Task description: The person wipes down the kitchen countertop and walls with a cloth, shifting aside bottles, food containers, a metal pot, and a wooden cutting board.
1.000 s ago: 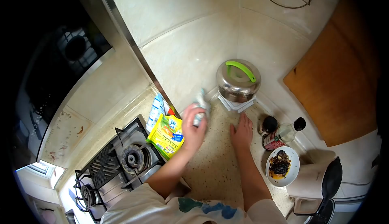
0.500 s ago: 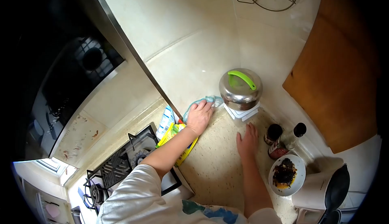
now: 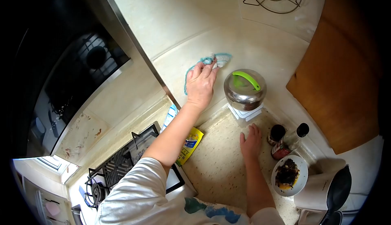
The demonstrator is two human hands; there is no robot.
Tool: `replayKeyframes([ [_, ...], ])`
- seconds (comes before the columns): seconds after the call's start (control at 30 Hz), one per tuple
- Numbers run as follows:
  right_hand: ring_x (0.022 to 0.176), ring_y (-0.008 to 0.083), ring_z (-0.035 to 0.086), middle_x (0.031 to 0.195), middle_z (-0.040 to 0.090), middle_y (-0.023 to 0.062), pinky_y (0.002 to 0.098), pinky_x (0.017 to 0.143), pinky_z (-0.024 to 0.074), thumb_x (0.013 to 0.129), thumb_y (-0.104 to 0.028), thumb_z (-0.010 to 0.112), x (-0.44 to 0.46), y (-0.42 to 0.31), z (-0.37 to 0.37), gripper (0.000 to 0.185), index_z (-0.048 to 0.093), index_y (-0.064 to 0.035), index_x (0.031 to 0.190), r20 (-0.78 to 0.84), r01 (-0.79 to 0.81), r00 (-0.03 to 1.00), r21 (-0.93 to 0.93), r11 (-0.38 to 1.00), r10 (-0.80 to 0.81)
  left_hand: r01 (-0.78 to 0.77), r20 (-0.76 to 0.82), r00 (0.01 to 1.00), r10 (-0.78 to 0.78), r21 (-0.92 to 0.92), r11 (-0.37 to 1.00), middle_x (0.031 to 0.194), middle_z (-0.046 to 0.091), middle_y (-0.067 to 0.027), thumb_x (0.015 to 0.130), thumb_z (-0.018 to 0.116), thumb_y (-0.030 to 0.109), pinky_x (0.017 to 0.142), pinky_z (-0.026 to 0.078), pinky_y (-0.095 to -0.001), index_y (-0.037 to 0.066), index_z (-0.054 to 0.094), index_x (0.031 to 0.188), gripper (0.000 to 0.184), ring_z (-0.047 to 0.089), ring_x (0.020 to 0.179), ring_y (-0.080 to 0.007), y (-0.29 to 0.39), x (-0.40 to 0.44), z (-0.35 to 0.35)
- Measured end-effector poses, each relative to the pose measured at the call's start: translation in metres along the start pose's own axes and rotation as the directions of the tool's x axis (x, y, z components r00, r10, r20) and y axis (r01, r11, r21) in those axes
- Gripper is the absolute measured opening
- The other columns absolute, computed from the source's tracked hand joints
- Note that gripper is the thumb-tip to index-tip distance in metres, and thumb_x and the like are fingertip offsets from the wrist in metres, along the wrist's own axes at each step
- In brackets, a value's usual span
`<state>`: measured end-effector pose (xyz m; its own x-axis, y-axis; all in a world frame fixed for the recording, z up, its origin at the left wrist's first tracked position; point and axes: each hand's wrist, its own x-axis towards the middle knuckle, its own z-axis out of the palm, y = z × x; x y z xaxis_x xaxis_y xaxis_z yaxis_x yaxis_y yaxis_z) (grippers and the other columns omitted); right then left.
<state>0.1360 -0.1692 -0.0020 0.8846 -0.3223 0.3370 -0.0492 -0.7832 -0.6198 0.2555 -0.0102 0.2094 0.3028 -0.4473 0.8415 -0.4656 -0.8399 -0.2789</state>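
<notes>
My left hand (image 3: 199,86) presses a pale cloth with a blue-green edge (image 3: 222,59) against the tiled wall, its fingers bent over the bunched fabric. Close to it on the right is a round steel pot with a domed lid and bright green handle (image 3: 244,90), sitting on a white base (image 3: 247,114). Flat on the speckled countertop (image 3: 218,160), just in front of that base, rests my right hand (image 3: 250,143) with its fingers stretched out and nothing held. A dark-capped jar (image 3: 277,133) stands to the right of this hand.
Beside the jar are a bottle (image 3: 291,140), a plate (image 3: 303,180) with dark food, and a pale pitcher (image 3: 311,189). A gas stove (image 3: 118,166) and a yellow packet (image 3: 190,145) lie left. A brown board (image 3: 336,74) leans right; a wire rack (image 3: 279,12) hangs above.
My left hand has moved up from the back edge of the counter onto the wall, taking the cloth with it. My right hand stays in place on the countertop.
</notes>
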Motion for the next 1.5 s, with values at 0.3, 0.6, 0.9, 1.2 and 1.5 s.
replayKeyframes([
  [0.3, 0.121, 0.034, 0.044, 0.13, 0.05, 0.0173, 0.0422, 0.102, 0.0384, 0.083, -0.021, 0.063, -0.002, 0.004, 0.002, 0.044, 0.053, 0.003, 0.118, -0.032, 0.061, 0.998, -0.021, 0.998, -0.062, 0.56, 0.489, 0.828, -0.274, -0.715, 0.419, 0.118, 0.058, -0.0126, 0.07, 0.059, -0.011, 0.101, 0.038, -0.0386, 0.009, 0.061, 0.109, 0.044, 0.05, 0.116, -0.0324, 0.079, -0.123, -0.087],
  [0.6, 0.12, 0.0347, 0.045, 0.129, 0.052, 0.016, 0.0423, 0.099, 0.0398, 0.081, -0.022, 0.063, 0.001, 0.003, 0.007, 0.042, 0.056, 0.0017, 0.116, -0.017, 0.077, 0.997, -0.081, 0.994, -0.079, 0.689, 0.633, 0.724, -0.274, -0.644, 0.333, 0.133, 0.047, -0.0126, 0.079, 0.072, 0.007, 0.096, 0.042, -0.0353, 0.011, 0.057, 0.12, 0.044, 0.046, 0.123, -0.0253, 0.075, -0.212, -0.123],
  [0.9, 0.12, 0.0357, 0.045, 0.125, 0.054, 0.0186, 0.0438, 0.099, 0.039, 0.08, -0.02, 0.064, 0.002, 0.007, 0.008, 0.041, 0.057, 0.0032, 0.113, -0.036, 0.114, 0.992, -0.071, 0.991, -0.117, 0.807, 0.796, 0.322, -0.512, 0.052, 0.588, 0.116, 0.058, -0.0157, 0.069, 0.081, 0.026, 0.097, 0.042, -0.042, 0.003, 0.053, 0.122, 0.064, 0.049, 0.115, -0.0341, -0.061, -0.209, -0.064],
  [1.2, 0.116, 0.0365, 0.048, 0.12, 0.057, 0.0199, 0.0438, 0.098, 0.0394, 0.08, -0.018, 0.065, 0.002, 0.001, 0.007, 0.037, 0.06, 0.0047, 0.108, -0.099, 0.165, 0.98, -0.069, 0.984, -0.172, 0.826, 0.825, 0.332, -0.456, -0.022, 0.563, 0.11, 0.064, -0.0169, 0.065, 0.084, 0.034, 0.091, 0.045, -0.0364, 0.006, 0.057, 0.121, 0.068, 0.059, 0.106, -0.032, -0.08, -0.244, -0.038],
  [1.5, 0.114, 0.0364, 0.049, 0.119, 0.057, 0.0196, 0.0434, 0.098, 0.0393, 0.079, -0.016, 0.065, 0.002, -0.001, 0.007, 0.036, 0.06, 0.0048, 0.108, -0.083, 0.139, 0.986, -0.073, 0.988, -0.145, 0.951, 0.992, 0.115, -0.044, -0.097, 0.292, 0.087, 0.069, -0.0006, 0.074, 0.082, 0.025, 0.074, 0.048, -0.0261, 0.003, 0.068, 0.097, 0.035, 0.059, 0.079, -0.0075, -0.159, -0.209, -0.061],
])
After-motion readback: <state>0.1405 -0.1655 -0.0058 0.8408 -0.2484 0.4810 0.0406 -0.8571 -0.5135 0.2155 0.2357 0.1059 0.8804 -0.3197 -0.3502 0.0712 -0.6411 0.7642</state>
